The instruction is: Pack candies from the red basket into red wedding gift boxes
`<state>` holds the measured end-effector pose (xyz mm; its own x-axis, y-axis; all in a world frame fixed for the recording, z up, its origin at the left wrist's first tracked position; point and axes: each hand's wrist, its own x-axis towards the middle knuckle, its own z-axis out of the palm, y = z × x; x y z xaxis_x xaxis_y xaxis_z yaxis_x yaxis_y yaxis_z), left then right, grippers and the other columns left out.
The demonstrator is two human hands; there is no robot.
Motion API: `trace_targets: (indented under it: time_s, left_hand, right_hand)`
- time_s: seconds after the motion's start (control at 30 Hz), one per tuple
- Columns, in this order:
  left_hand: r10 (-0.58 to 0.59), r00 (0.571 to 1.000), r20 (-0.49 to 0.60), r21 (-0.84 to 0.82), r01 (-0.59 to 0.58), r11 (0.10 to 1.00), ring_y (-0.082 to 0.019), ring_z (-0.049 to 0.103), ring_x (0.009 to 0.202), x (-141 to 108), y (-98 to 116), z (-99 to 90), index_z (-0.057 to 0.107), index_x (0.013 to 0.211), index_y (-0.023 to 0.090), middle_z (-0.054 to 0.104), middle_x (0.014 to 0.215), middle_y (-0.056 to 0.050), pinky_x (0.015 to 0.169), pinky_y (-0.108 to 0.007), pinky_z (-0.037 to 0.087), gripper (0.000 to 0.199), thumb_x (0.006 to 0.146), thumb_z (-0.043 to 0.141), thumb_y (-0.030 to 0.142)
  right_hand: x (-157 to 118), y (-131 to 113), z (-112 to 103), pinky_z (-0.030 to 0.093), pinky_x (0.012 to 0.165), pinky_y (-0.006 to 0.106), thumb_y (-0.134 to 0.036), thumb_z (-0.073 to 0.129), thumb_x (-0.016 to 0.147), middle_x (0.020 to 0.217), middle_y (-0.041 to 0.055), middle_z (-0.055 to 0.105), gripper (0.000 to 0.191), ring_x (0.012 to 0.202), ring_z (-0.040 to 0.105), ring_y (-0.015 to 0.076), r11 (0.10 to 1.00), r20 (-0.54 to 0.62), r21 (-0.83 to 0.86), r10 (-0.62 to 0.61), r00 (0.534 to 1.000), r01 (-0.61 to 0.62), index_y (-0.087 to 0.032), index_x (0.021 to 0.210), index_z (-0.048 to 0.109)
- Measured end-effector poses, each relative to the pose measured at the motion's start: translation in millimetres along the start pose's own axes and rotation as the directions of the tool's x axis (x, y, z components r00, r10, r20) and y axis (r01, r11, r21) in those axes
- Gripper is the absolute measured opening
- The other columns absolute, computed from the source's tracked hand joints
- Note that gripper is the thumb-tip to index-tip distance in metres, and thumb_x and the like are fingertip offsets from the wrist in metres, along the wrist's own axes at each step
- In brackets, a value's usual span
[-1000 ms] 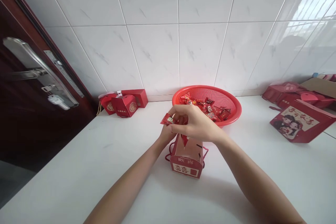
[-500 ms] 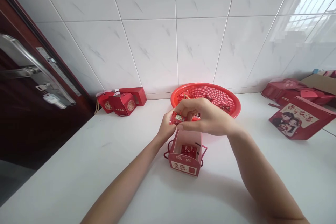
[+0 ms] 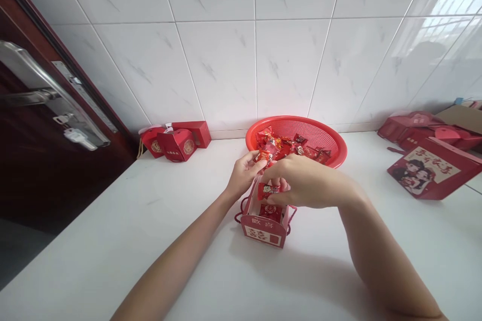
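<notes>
A small red gift box (image 3: 263, 230) with rope handles stands open on the white counter, a dark red packet (image 3: 271, 211) lying inside it. Over its opening, my right hand (image 3: 301, 180) pinches a red wrapped candy (image 3: 266, 191) printed with a little figure. My left hand (image 3: 244, 173) is just beyond the box, its thumb and fingers closed on another red-orange wrapped candy (image 3: 266, 156). Behind both hands sits a red plastic basket (image 3: 320, 133) holding several wrapped candies (image 3: 300, 149). My right hand hides part of the box and the basket's near rim.
Closed red boxes (image 3: 176, 144) stand against the tiled wall at left. On the right are a larger red box (image 3: 433, 170) with a printed couple and a pile of folded red boxes (image 3: 417, 128). A dark door with a metal handle (image 3: 41, 95) borders the counter's left side.
My right hand has come down and nearer, bringing the figure-printed candy from beside my left hand to the box opening. My left hand now shows a different candy, and more of the basket is visible.
</notes>
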<state>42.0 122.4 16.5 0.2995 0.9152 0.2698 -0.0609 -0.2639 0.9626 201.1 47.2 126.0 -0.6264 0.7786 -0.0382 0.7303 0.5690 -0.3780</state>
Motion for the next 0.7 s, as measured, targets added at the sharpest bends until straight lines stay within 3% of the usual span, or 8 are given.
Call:
trace_targets:
  time_s: [0.13,0.23,0.37,0.47,0.53,0.63,0.7]
  left_hand:
    - [0.012,1.0,0.002,0.011,-0.012,1.0,-0.022,0.068,0.089,0.0,1.1,-0.7,0.069,0.102,0.016,0.074,0.103,-0.008,0.075,-0.029,0.052,0.032,0.08,0.069,0.039]
    - [-0.001,1.0,0.014,0.037,0.001,0.999,-0.018,0.066,0.076,0.6,0.0,-2.3,0.069,0.104,0.016,0.073,0.103,-0.007,0.073,-0.029,0.051,0.032,0.081,0.069,0.039]
    - [-0.047,0.999,0.016,0.008,0.047,0.999,-0.013,0.061,0.063,2.0,-0.3,-4.1,0.071,0.103,0.016,0.072,0.094,-0.004,0.07,-0.029,0.051,0.034,0.08,0.073,0.041]
    - [-0.02,1.0,0.007,-0.037,0.021,0.999,-0.012,0.06,0.062,1.8,5.5,-4.2,0.072,0.095,0.015,0.072,0.092,-0.004,0.07,-0.029,0.052,0.033,0.076,0.077,0.042]
    - [0.009,1.0,0.008,-0.051,-0.008,0.999,-0.012,0.06,0.062,-0.2,13.3,-3.9,0.072,0.094,0.015,0.073,0.093,-0.005,0.07,-0.03,0.053,0.034,0.075,0.079,0.042]
    - [0.059,0.998,0.022,-0.067,-0.058,0.996,-0.014,0.062,0.065,-5.6,29.6,-4.0,0.072,0.106,0.016,0.075,0.093,-0.005,0.069,-0.031,0.054,0.041,0.075,0.081,0.041]
    - [0.1,0.995,0.026,-0.072,-0.098,0.993,-0.016,0.064,0.068,-9.5,41.1,-5.5,0.069,0.115,0.017,0.075,0.089,-0.005,0.068,-0.031,0.054,0.046,0.078,0.08,0.042]
  right_hand:
    - [-1.7,0.1,-1.8,0.032,0.052,0.026,-0.019,0.061,0.086,0.071,-0.0015,0.065,0.013,0.056,0.047,0.009,0.999,-0.017,0.036,-0.013,1.0,0.013,-0.019,0.077,0.07]
    - [-7.5,7.8,-8.3,0.039,0.056,0.026,-0.024,0.062,0.087,0.078,0.0006,0.07,0.013,0.065,0.058,0.0123,0.996,-0.228,0.085,0.026,0.973,-0.007,-0.019,0.091,0.074]
    - [-8.6,26.0,-14.5,0.048,0.066,0.029,-0.028,0.062,0.088,0.087,0.0054,0.074,0.015,0.081,0.067,0.0187,0.979,-0.522,0.186,0.171,0.835,-0.084,-0.018,0.089,0.073]
    - [-1.8,39.3,-13.6,0.049,0.068,0.032,-0.03,0.065,0.086,0.093,0.0081,0.074,0.019,0.085,0.068,0.0224,0.962,-0.6,0.175,0.272,0.753,-0.208,-0.017,0.098,0.071]
    - [3.6,44.5,-11.3,0.05,0.07,0.033,-0.033,0.066,0.086,0.101,0.0095,0.074,0.024,0.091,0.068,0.0241,0.965,-0.571,0.161,0.263,0.778,-0.208,-0.017,0.103,0.07]
    - [8.5,45.1,-8.8,0.053,0.076,0.033,-0.032,0.066,0.086,0.106,0.0082,0.073,0.022,0.093,0.069,0.0216,0.974,-0.492,0.221,0.156,0.857,-0.051,-0.018,0.103,0.068]
    - [8.2,41.7,-9.0,0.054,0.074,0.032,-0.026,0.066,0.086,0.095,0.0056,0.074,0.019,0.083,0.07,0.0183,0.945,-0.485,0.321,0.108,0.868,0.062,-0.018,0.103,0.067]
